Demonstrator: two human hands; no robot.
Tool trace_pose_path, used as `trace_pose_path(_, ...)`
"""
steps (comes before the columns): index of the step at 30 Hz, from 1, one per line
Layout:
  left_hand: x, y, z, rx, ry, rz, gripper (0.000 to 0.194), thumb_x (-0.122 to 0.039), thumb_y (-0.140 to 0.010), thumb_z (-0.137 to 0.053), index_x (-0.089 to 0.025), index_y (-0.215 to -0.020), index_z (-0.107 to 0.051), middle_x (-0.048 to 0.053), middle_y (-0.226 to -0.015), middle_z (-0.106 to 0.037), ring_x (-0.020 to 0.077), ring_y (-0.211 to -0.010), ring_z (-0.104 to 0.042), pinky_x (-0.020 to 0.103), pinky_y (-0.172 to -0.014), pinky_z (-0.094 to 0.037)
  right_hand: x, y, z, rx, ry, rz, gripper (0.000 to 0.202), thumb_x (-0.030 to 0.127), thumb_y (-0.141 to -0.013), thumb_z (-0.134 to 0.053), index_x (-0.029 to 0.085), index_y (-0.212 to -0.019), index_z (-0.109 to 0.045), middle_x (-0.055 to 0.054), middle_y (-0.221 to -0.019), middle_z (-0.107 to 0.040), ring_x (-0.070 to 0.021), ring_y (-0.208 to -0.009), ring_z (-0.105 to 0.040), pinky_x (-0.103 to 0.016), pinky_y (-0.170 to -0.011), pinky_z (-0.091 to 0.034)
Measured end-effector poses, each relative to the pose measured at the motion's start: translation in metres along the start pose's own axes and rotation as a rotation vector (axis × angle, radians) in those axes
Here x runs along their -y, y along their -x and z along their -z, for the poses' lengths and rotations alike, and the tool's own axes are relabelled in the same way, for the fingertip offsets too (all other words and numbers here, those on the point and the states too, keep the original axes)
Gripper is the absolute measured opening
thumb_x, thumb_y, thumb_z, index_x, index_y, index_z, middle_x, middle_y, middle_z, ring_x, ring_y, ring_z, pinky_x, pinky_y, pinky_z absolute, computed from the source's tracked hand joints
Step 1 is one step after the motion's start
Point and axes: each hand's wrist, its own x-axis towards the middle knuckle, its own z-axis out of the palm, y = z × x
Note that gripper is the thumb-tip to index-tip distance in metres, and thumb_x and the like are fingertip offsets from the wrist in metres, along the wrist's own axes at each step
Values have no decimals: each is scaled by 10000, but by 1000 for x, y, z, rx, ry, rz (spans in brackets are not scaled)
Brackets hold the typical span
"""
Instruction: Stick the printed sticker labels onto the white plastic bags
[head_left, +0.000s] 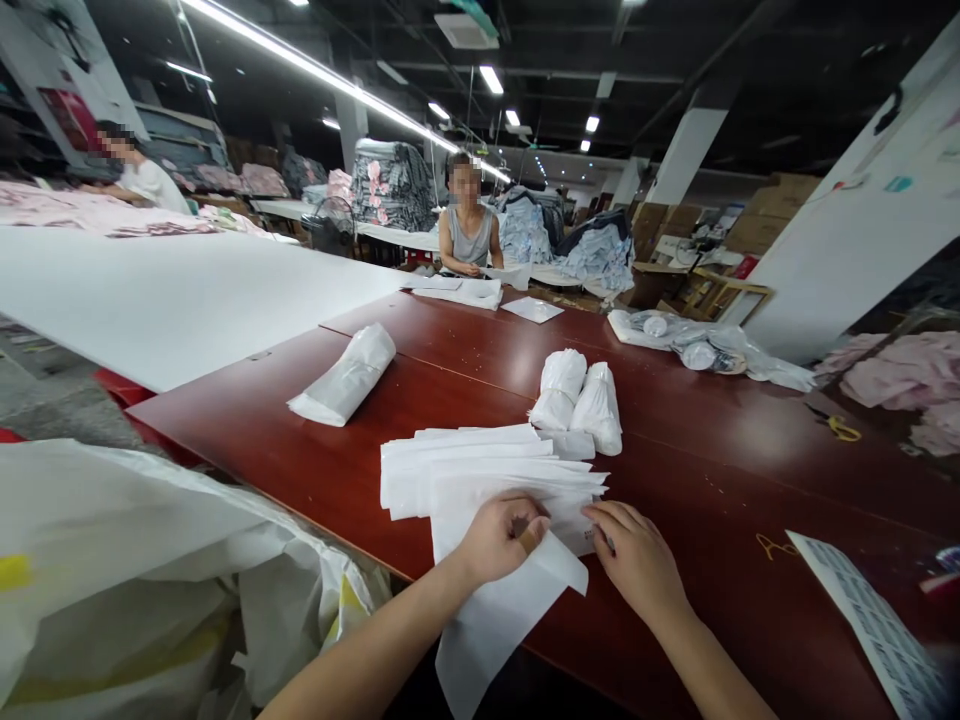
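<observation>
Several thin white sheets (465,465) lie fanned out and overlapping on the dark red table. My left hand (506,535) has its fingers curled on the top white sheet (495,625), whose lower part hangs over the table's near edge. At the right ends of the sheets, my right hand (630,550) pinches a sheet's edge near small dark print. Behind the pile stand two tied white rolls (559,390), side by side. A flattened, banded white bundle (349,375) rests farther left.
On the right are yellow-handled scissors (840,428), a yellow band (776,547) and a sheet of labels (874,620). Plastic-wrapped goods (697,345) lie at the back right. A person (469,225) handles white sheets across the red table (712,450). White sacking (150,570) hangs at the near left.
</observation>
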Motion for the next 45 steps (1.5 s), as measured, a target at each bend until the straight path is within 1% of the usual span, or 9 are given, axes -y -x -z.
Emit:
trace_pose_path(3, -4, 10, -9, 179, -169, -171, 218, -331, -981, -552, -192, -914, -706, 60, -928, -766, 211, -881, -724, 324, -837, -566, -4, -13, 12, 120, 122, 195, 302, 128, -954, -488, 235, -1137, -703, -64, -1114, -720, -237, -948, -674, -399, -835, -506)
trace_pose_path(6, -5, 27, -26, 293, -324, -326, 190, -329, -954, -603, -175, -939, -712, 101, -1208, -744, 243, -1168, -682, 348, -1066, -502, -2, -34, 20, 193, 207, 344, 228, 112, -929, -545, 223, -1027, -718, -51, -969, -712, -225, -870, -654, -366, -769, -455)
trace_pose_path(11, -3, 46, -43, 286, -457, -280, 254, -347, -977, -585, -140, -974, -733, 140, -1483, -576, 264, -1444, -463, 386, -1218, -374, 0, -55, 27, 274, 138, 470, 188, 131, -934, -567, 206, -829, -703, -52, -875, -683, -220, -866, -641, -341, -780, -444)
trace_pose_path(20, -6, 41, -37, 259, -407, -281, 226, -334, -962, -605, -164, -901, -740, 113, -1390, -651, 222, -1366, -546, 333, -1211, -380, -17, -51, 34, 251, -269, 130, 219, 335, -1018, -485, 243, -917, -655, -26, -998, -692, -209, -925, -651, -340, -817, -519)
trace_pose_path(26, -14, 51, -33, 253, -427, -438, 250, -369, -981, -564, -174, -966, -720, 77, -1525, -541, 266, -1466, -427, 403, -1252, -319, -2, -41, 25, 224, -2, 420, 179, 164, -968, -526, 231, -950, -691, -41, -969, -676, -226, -943, -634, -362, -838, -490)
trace_pose_path(31, -10, 51, -41, 254, -517, -252, 279, -376, -993, -542, -163, -1037, -718, 110, -1524, -536, 272, -1447, -447, 414, -1234, -353, 9, -37, 19, 233, -5, 419, 210, 126, -964, -525, 233, -950, -706, -38, -946, -663, -219, -914, -625, -347, -790, -477)
trace_pose_path(36, -7, 45, -44, 282, -505, -137, 249, -354, -972, -561, -180, -1045, -723, 95, -1547, -515, 261, -1434, -469, 409, -1231, -375, 1, -46, 22, 301, -420, 131, 182, 264, -966, -577, 239, -837, -702, -2, -882, -670, -168, -785, -639, -290, -712, -496)
trace_pose_path(39, -7, 43, -41, 287, -474, -111, 192, -330, -941, -595, -199, -990, -727, 66, -1546, -521, 259, -1416, -491, 408, -1218, -397, 0, -53, 22, 258, -447, 40, 168, 292, -937, -616, 233, -793, -678, 4, -847, -675, -169, -751, -636, -284, -683, -497)
trace_pose_path(45, 4, 42, -49, 255, -434, -96, 110, -302, -861, -649, -208, -861, -706, 107, -1351, -672, 301, -1224, -635, 450, -1080, -518, 62, -83, -1, 90, -17, 524, 145, 136, -844, -665, 218, -960, -696, -42, -924, -710, -243, -915, -637, -365, -802, -472)
